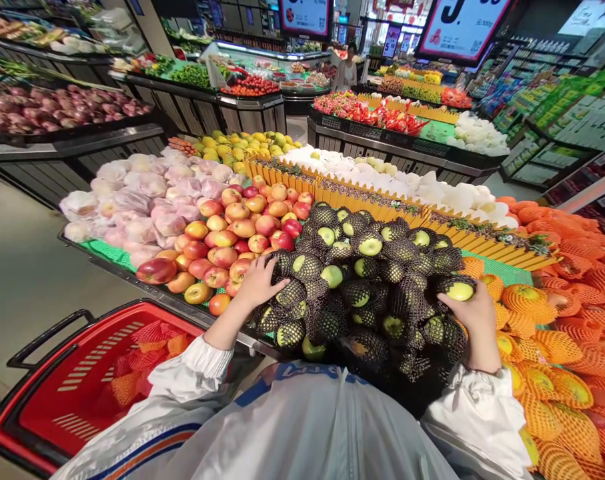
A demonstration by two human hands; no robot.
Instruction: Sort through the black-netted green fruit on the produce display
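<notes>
A pile of green apples (370, 246) in black foam nets lies in front of me. At its left edge is my left hand (256, 281), thumb and fingers apart, against a black-netted apple (283, 264). No firm grip shows there. On the pile's right side my right hand (473, 312) is curled around a green apple (459, 291) in a black net, thumb in front; some of its fingers are hidden behind the fruit. Loose red and yellow apples (243, 228) border the pile close to my left hand.
A red shopping basket (37, 407) with netted fruit inside stands at lower left. Orange-netted fruit (532, 347) fills the right. Bagged pink fruit (132, 190) lies far left, and a yellow picket divider (372, 200) runs behind the apples. A person (346, 70) stands in the background.
</notes>
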